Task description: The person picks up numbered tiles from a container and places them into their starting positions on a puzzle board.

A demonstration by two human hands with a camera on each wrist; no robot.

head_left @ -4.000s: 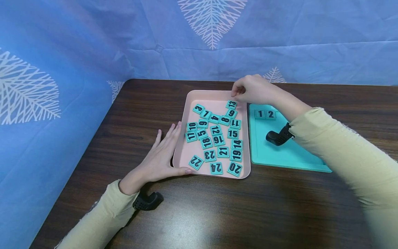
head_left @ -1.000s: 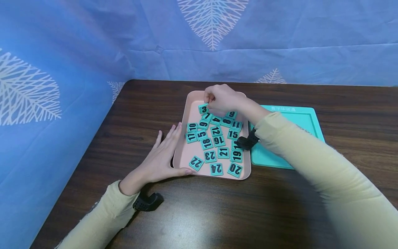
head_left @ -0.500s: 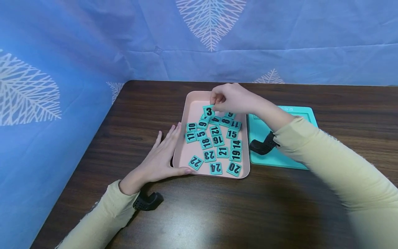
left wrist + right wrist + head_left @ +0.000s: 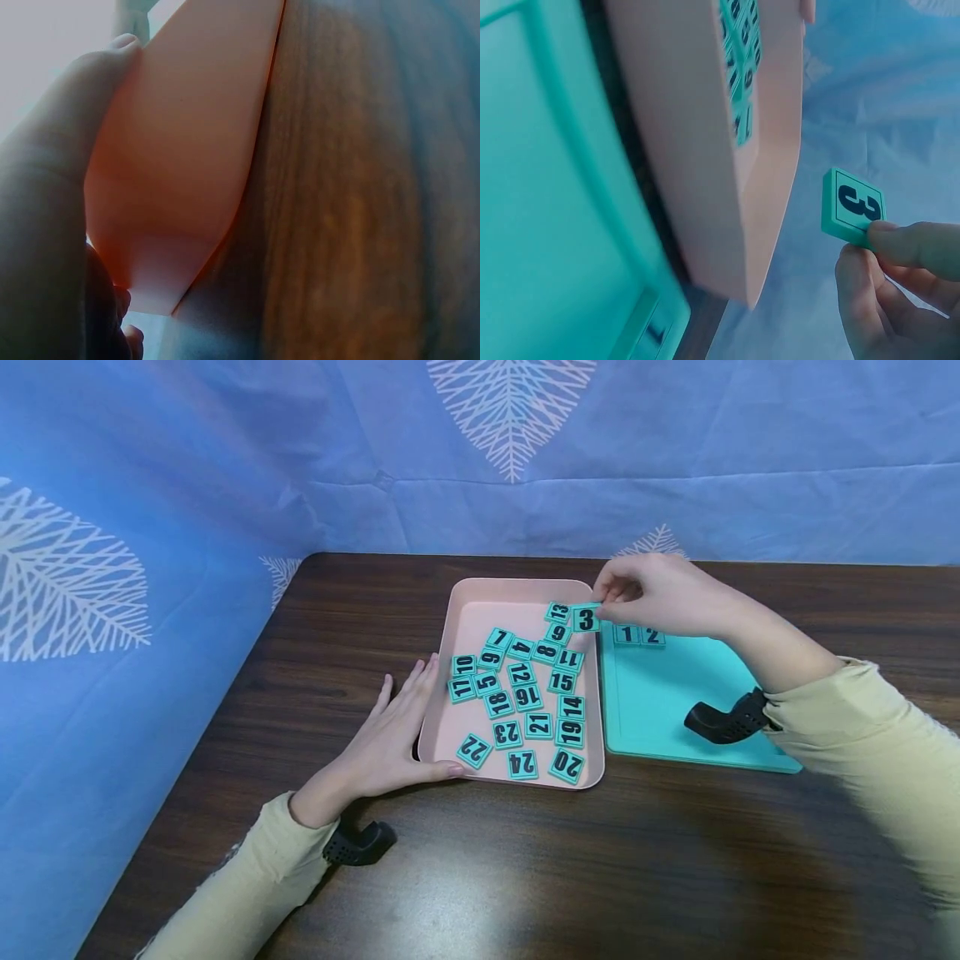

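Tile 3 [image 4: 586, 619], pinched in right-hand fingers [image 4: 609, 596], has left the pink tray [image 4: 465, 610].

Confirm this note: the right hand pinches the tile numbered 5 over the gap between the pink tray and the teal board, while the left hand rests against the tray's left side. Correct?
Not quite: the tile pinched by the right hand is numbered 3, not 5, as the right wrist view shows plainly. The rest stands: it is held between the pink tray and the teal board, and the left hand rests against the tray's left side.
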